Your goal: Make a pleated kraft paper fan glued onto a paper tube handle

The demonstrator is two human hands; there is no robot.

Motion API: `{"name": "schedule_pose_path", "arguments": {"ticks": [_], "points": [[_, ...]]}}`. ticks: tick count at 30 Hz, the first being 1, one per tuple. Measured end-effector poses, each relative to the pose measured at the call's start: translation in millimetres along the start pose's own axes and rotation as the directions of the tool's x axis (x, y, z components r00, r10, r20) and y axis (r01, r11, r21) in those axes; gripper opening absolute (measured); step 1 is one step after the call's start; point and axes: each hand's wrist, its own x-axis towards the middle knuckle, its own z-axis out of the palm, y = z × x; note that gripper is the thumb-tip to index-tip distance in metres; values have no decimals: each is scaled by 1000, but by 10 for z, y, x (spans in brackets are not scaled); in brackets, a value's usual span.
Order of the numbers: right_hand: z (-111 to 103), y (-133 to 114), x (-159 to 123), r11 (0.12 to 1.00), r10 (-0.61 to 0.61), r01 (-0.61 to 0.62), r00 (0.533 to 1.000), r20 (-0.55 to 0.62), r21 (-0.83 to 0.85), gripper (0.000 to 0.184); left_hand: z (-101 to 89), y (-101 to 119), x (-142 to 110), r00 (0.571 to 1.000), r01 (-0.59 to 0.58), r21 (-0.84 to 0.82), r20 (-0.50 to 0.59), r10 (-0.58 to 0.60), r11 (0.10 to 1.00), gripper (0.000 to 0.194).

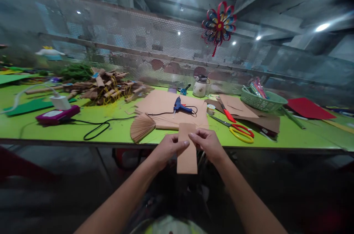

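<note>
Between my two hands, at the table's front edge, is a strip of brown paper [187, 160], held upright. My left hand [170, 149] pinches its left side, thumb across the front. On the right side, my right hand [207, 143] grips the strip between thumb and fingers. Just beyond lies a pleated brown paper fan [142, 128] with a rolled or folded brown piece [166, 126] beside it. A blue glue gun [182, 107] rests on large brown paper sheets [160, 98]. Scissors with red and yellow handles [240, 133] lie to the right.
On the left, a purple power strip [58, 114] with a white plug feeds a black cord across the green table [118, 131]. Brown paper rolls [106, 86] are piled behind. A white jar [200, 87], a red-handled cutter [229, 115] and a green basket [262, 100] stand or lie rightward.
</note>
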Motion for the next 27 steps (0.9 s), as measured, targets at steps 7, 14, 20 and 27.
{"name": "schedule_pose_path", "arguments": {"ticks": [7,14,20,27], "points": [[-293,-86,82,879,14,74,984,180,-470,41,23,-171,-177,998,2,27,-67,-1,1000,32],[-1846,-50,447,393,26,-155,987,-158,-906,28,38,-165,-253,953,-93,-68,-296,69,993,28],[-2334,27,538,169,272,-190,952,-140,-967,57,291,-435,-314,970,-32,-75,-243,13,997,32],[-2276,80,607,164,411,-195,905,-112,-967,72,78,-343,-302,892,-94,-83,-450,47,992,30]]}}
